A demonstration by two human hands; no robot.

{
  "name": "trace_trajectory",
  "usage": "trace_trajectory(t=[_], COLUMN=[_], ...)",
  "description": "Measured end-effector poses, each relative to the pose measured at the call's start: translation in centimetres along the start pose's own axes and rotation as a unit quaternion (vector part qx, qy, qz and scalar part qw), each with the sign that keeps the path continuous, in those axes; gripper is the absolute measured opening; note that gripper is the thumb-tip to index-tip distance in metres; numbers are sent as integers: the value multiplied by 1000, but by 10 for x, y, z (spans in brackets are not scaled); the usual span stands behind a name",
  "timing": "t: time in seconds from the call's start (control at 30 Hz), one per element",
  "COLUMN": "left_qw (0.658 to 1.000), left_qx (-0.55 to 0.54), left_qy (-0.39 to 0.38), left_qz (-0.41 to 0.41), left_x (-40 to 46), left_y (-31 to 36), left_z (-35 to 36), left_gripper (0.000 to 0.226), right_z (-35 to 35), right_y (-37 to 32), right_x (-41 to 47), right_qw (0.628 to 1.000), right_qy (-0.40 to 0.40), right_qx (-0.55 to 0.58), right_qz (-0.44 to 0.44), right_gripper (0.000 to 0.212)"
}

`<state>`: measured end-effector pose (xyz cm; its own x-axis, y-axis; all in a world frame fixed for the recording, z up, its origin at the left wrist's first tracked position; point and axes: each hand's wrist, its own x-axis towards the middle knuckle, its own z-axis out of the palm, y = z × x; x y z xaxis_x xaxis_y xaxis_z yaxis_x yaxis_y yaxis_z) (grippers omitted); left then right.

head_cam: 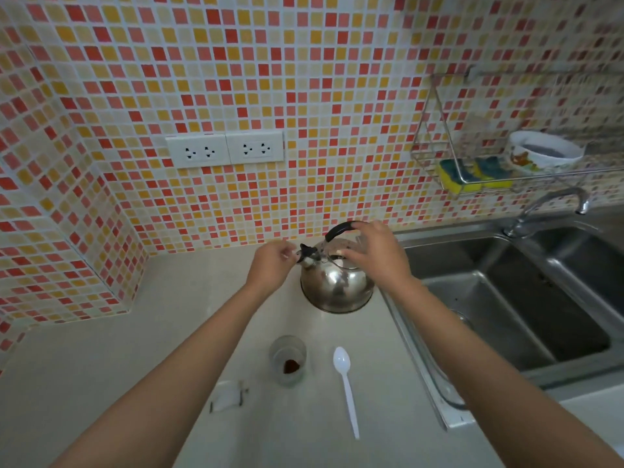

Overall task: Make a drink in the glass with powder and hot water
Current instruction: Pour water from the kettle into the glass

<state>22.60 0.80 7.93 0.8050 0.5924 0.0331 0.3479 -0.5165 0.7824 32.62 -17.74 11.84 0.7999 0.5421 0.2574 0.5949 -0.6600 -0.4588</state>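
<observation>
While at one kettle (336, 285), two hands (374, 253); one glass (288, 359), one spoon (346, 386).

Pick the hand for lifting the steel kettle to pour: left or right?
Right. The right hand is already at the steel kettle's black handle; the left hand is only at the spout cap.

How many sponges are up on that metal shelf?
2. Both sponges sit side by side in the wire rack on the wall: one on the left, one on the right. More might hide behind the bowl.
</observation>
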Motion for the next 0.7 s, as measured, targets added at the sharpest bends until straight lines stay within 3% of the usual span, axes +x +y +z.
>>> trace_trajectory(t=[0.13, 0.27, 0.43, 0.57, 0.7], left_qw=[998, 990, 987, 990, 993], left_qx=[55, 129, 157, 133, 108], left_qy=[-37, -45, -37, -25, -34], left_qz=[-15, -13, -11, -35, -45], left_x=[30, 45, 51, 52, 45], left_y=[16, 12, 9, 9, 5], left_z=[26, 39, 43, 46, 43], left_gripper=[41, 39, 16, 17, 19], right_z=[12, 30, 40, 37, 35], right_y=[31, 46, 52, 56, 56], right_x=[59, 88, 101, 101, 92], right_qw=[994, 978, 984, 972, 968], right_qy=[-62, -172, -176, -189, -194], right_qx=[-85, -112, 23, 138, 159], right_qz=[-24, -41, -21, 13, -1], right_gripper=[73, 64, 40, 37, 38])
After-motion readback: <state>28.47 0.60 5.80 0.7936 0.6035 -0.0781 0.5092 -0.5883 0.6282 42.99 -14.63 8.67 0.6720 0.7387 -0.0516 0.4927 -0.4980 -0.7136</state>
